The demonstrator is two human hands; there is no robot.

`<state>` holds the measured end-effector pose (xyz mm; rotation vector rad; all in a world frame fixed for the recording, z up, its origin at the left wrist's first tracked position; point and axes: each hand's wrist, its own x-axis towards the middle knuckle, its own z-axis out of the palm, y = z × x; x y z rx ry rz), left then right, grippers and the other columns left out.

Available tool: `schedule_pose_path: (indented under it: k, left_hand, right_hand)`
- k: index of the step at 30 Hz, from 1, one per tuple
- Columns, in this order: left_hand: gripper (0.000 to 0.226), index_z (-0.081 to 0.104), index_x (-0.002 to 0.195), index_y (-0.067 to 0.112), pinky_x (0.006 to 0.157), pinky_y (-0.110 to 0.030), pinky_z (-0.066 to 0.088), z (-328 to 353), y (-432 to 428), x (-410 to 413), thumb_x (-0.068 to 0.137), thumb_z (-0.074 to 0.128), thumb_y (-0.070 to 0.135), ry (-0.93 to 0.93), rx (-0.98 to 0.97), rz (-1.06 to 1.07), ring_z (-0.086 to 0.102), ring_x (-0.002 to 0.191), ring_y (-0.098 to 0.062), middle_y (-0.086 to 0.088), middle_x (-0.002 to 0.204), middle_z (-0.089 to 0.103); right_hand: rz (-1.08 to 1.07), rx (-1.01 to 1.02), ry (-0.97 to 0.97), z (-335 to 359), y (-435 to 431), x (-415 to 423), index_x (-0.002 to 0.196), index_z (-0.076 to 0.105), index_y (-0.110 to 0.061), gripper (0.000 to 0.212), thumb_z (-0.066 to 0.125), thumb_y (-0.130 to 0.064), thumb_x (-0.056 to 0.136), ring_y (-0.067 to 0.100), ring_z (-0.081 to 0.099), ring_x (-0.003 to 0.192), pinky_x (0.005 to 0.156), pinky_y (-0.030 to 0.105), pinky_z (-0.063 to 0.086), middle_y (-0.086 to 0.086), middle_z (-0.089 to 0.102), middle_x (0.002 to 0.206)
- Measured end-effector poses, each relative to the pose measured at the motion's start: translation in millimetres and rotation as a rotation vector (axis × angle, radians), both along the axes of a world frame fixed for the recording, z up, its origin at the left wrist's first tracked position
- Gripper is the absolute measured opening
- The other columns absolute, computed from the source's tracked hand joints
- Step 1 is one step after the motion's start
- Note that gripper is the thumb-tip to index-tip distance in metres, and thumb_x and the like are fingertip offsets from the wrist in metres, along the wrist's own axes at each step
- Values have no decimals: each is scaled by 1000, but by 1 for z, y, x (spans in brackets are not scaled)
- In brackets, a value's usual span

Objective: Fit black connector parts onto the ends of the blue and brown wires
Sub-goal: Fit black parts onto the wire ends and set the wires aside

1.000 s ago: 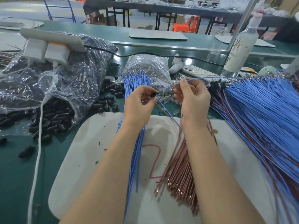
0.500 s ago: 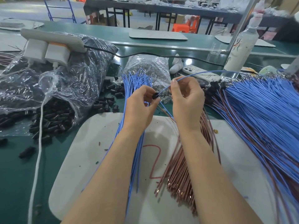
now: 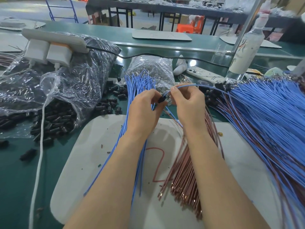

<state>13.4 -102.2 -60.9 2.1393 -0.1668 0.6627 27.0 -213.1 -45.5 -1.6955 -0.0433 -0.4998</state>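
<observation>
Pinching black connector, left hand; slim blue wire, right hand.

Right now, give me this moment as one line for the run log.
step: fitting connector | left hand: pinches black connector | right hand: pinches blue wire at connector | wire seated: cannot tell

Bearing a white board on the green bench, with loose blue wires and brown wires lying side by side across it. Holding a clear bag spilling black connector parts at left, a white cable trailing past it. Carrying a wide fan of wires at right, with a phone and white bottle behind.
</observation>
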Motion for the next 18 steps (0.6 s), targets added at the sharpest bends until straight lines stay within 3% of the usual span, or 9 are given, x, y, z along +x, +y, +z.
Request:
schedule_pose_path:
  k: [3, 6, 8, 10, 14, 16, 18]
  left_hand:
    - [10, 65, 88, 9, 79, -28, 44, 0, 1, 0, 84, 68, 18, -10, 35, 14, 55, 82, -14, 4, 85, 63]
    - [8, 64, 89, 9, 82, -38, 44, 0, 0, 0, 86, 64, 16, -3, 64, 4, 57, 87, -22, -2, 89, 65]
    - [7, 64, 88, 8, 81, -37, 44, 0, 0, 0, 85, 65, 15, -16, 49, 10, 56, 85, -22, -2, 88, 65]
    - [9, 64, 87, 8, 80, -36, 43, 2, -2, -1, 84, 66, 15, -24, 59, 13, 55, 85, -22, -2, 87, 65]
    - [8, 65, 90, 6, 77, -27, 43, 6, -6, -3, 84, 60, 6, -89, 51, -47, 56, 80, -19, -4, 85, 64]
    - [5, 64, 87, 10, 69, -14, 42, 10, -7, -7, 87, 59, 8, -82, -99, -53, 56, 72, -6, 1, 79, 64]
    - [9, 64, 88, 8, 65, -17, 45, 15, -6, -8, 91, 59, 14, 32, -431, -103, 58, 67, -6, 2, 75, 65]
  right_hand:
    - [39, -127, 22, -1, 0, 1, 77, 64, -18, 10, 65, -14, 86, 7, 63, 70, 76, 31, 53, -6, 66, 72]
    - [81, -225, 24, -4, 4, 0, 78, 64, -19, 10, 64, -11, 85, 17, 66, 80, 85, 42, 53, -2, 66, 78]
    - [105, -132, -8, -4, 6, -3, 92, 63, -26, 7, 62, -20, 90, 11, 66, 86, 88, 39, 52, -7, 66, 88]
    - [165, -35, 20, -4, 8, -4, 112, 60, -37, 18, 51, -33, 97, -1, 60, 100, 95, 30, 49, -15, 64, 108]
    - [314, -60, 149, -1, 14, -5, 130, 57, -22, 33, 39, -28, 103, -2, 58, 110, 101, 25, 45, -4, 62, 124]
    - [328, -87, 170, 1, 17, -9, 138, 48, -24, 39, 38, -34, 102, -2, 53, 114, 100, 21, 44, -9, 56, 130]
    - [288, -170, 137, 8, 20, -14, 137, 45, -22, 40, 42, -38, 100, 3, 57, 105, 90, 25, 50, -7, 60, 118]
